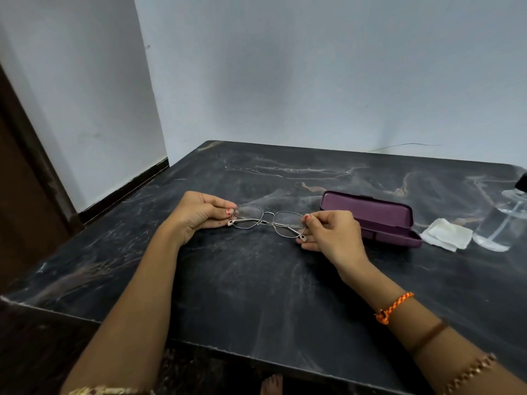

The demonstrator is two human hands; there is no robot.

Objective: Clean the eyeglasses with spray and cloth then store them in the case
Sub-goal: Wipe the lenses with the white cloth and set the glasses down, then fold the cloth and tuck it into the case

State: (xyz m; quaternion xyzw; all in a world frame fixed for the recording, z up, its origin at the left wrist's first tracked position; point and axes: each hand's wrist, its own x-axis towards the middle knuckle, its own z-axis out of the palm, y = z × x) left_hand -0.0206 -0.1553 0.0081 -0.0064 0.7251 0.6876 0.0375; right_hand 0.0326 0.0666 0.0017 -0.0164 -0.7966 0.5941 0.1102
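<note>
obs: thin silver wire-frame eyeglasses [269, 222] sit at centre frame, held just over the black marble-pattern tabletop [256, 295]; i cannot tell whether the lower rims touch it. my left hand [196, 213] pinches the left end of the frame at the hinge, fingers curled in. my right hand [330, 232] pinches the right end the same way, thumb and forefinger closed on the hinge. temples look folded in behind the lenses, tips showing near each hand.

long axis of the eyeglasses runs left to right across the frame, dipping slightly toward the right.

supplies all lie right of the grip: purple hard-shell glasses case [370, 219], lid open, just beyond my right hand; white folded cleaning cloth [446, 233] further right, beside the case; clear plastic spray bottle [497, 220] at the right edge, partly cut off, next to the cloth.

judgement: cleaning not yet started, since cloth and bottle lie untouched. the right hand is much the nearer to the bottle, so it should let go and reach right while the left keeps the frame. risk: a single hinge pinch may let the frame swing or droop.
</note>
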